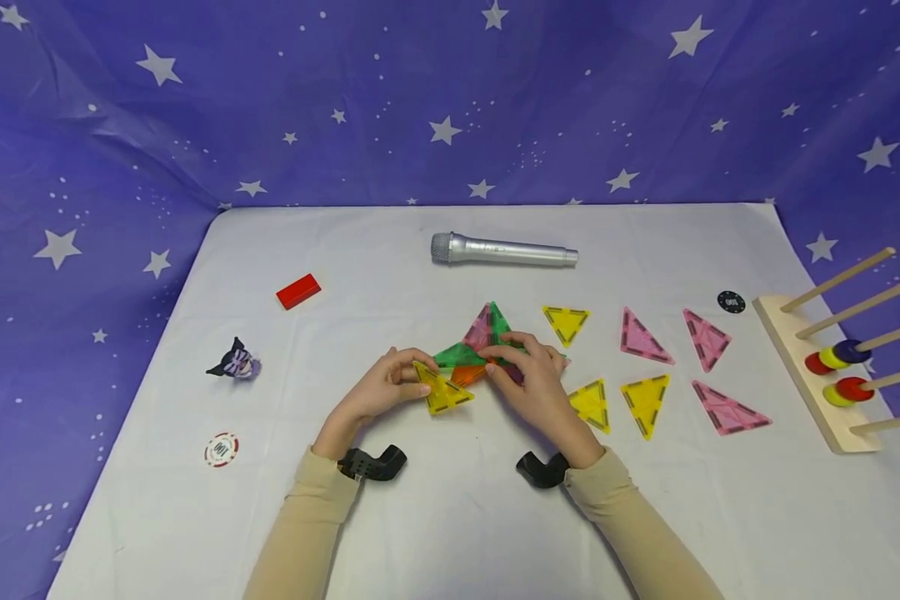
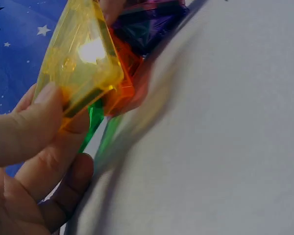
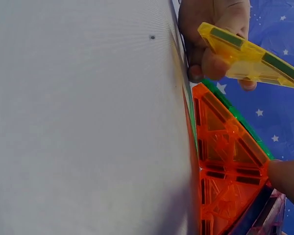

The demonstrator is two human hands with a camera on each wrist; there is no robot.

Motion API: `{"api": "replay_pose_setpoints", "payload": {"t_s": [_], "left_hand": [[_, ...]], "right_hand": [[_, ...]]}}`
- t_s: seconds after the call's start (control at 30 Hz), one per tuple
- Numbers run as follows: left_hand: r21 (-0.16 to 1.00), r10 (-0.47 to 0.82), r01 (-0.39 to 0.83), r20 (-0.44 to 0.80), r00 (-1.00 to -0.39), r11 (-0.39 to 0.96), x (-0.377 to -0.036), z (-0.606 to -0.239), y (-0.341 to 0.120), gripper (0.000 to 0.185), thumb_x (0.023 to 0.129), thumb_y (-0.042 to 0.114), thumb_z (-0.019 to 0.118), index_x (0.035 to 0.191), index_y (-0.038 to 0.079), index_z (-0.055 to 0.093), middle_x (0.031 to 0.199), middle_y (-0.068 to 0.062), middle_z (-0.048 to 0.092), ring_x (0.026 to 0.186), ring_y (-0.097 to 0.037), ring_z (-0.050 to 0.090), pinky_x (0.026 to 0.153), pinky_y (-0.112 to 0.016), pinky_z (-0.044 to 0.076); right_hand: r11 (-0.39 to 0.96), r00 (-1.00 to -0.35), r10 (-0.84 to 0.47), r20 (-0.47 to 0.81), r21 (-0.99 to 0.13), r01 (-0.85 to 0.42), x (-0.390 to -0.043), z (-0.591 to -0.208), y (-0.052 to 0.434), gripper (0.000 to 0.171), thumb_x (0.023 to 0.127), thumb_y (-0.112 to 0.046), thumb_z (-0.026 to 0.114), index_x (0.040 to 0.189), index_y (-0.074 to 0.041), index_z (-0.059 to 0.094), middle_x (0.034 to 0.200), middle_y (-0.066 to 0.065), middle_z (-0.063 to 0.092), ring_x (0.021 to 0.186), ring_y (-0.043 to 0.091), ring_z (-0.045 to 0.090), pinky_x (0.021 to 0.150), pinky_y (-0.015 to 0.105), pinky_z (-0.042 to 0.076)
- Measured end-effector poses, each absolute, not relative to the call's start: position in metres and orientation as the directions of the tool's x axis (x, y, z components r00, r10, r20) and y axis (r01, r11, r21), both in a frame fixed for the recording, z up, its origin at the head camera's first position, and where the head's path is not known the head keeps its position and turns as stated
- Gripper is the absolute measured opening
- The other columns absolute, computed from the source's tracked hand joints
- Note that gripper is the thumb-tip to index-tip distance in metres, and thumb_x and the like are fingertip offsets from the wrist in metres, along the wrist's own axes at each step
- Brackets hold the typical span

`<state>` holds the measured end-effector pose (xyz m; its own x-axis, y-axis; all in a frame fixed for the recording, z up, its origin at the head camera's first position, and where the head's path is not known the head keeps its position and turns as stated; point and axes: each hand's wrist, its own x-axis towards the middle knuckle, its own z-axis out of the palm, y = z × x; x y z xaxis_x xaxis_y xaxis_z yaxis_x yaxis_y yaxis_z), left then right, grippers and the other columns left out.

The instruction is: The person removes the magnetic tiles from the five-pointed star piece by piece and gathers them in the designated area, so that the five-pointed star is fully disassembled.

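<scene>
Two hands were shown at the middle of the white surface (image 1: 450, 517). A yellow triangular tile (image 1: 442, 390) was pinched in the grip of the left hand (image 1: 375, 392), tilted, its edge brought against a cluster of joined tiles (image 1: 483, 346) in green, pink, orange and purple. The cluster was steadied by the curled fingers of the right hand (image 1: 536, 392). Loose yellow tiles (image 1: 618, 402) and pink tiles (image 1: 675, 342) were laid to the right, near a wooden peg rack (image 1: 802, 367).

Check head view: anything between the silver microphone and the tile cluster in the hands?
Nothing. In the head view, only bare white cloth separates the microphone from the tile cluster.
</scene>
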<state>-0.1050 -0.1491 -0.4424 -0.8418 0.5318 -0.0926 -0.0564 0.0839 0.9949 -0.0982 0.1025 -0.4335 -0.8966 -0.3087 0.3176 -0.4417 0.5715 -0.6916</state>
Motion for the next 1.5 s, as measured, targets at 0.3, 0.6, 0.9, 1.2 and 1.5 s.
{"api": "replay_pose_setpoints", "payload": {"t_s": [0.3, 0.6, 0.9, 1.2, 1.5], "left_hand": [[0.971, 0.263, -0.227, -0.238, -0.935, 0.073, -0.122, -0.413, -0.157, 0.03, 0.083, -0.001, 0.062, 0.112, -0.001, 0.054, 0.088, -0.011, 0.067, 0.083, -0.016, 0.06, 0.079, -0.03, 0.04], [0.957, 0.03, -0.236, -0.244, -0.969, 0.166, -0.169, -0.417, -0.123, 0.035, 0.08, 0.005, 0.067, 0.114, 0.003, 0.058, 0.079, -0.013, 0.065, 0.073, -0.022, 0.056, 0.058, -0.026, 0.035], [0.84, -0.05, -0.089, -0.074, -0.996, 0.535, -0.172, -0.429, -0.119, 0.035, 0.081, 0.023, 0.069, 0.115, 0.017, 0.064, 0.08, -0.005, 0.061, 0.078, -0.018, 0.051, 0.094, -0.056, 0.015], [0.779, 0.113, 0.057, -0.018, -0.993, 0.625, -0.152, -0.431, -0.129, 0.044, 0.079, 0.023, 0.071, 0.12, 0.011, 0.06, 0.091, -0.011, 0.053, 0.086, -0.024, 0.047, 0.074, -0.038, 0.035], [0.832, 0.464, 0.254, -0.005, -0.886, 0.493, -0.137, -0.43, -0.134, 0.053, 0.071, 0.02, 0.079, 0.117, 0.006, 0.057, 0.099, -0.009, 0.056, 0.091, -0.022, 0.048, 0.082, -0.037, 0.037]], "right_hand": [[0.563, -0.895, -0.312, 0.319, -0.697, -0.444, -0.097, -0.435, 0.1, 0.017, 0.085, -0.018, 0.064, 0.102, -0.018, 0.069, 0.117, 0.01, 0.052, 0.112, 0.023, 0.042, 0.085, 0.051, 0.016], [0.572, -0.902, -0.301, 0.308, -0.699, -0.429, -0.096, -0.436, 0.104, 0.017, 0.085, -0.018, 0.064, 0.102, -0.019, 0.069, 0.117, 0.011, 0.052, 0.112, 0.022, 0.042, 0.086, 0.051, 0.016], [0.563, -0.89, -0.322, 0.323, -0.691, -0.454, -0.098, -0.434, 0.101, 0.017, 0.085, -0.019, 0.064, 0.101, -0.017, 0.069, 0.116, 0.012, 0.051, 0.111, 0.023, 0.042, 0.086, 0.051, 0.016], [0.556, -0.892, -0.319, 0.321, -0.699, -0.45, -0.099, -0.433, 0.104, 0.016, 0.085, -0.018, 0.064, 0.1, -0.017, 0.069, 0.116, 0.011, 0.051, 0.111, 0.022, 0.042, 0.086, 0.051, 0.016], [0.56, -0.899, -0.321, 0.297, -0.706, -0.433, -0.099, -0.43, 0.103, 0.017, 0.085, -0.018, 0.063, 0.102, -0.017, 0.069, 0.117, 0.011, 0.051, 0.112, 0.023, 0.042, 0.088, 0.052, 0.014]]}}
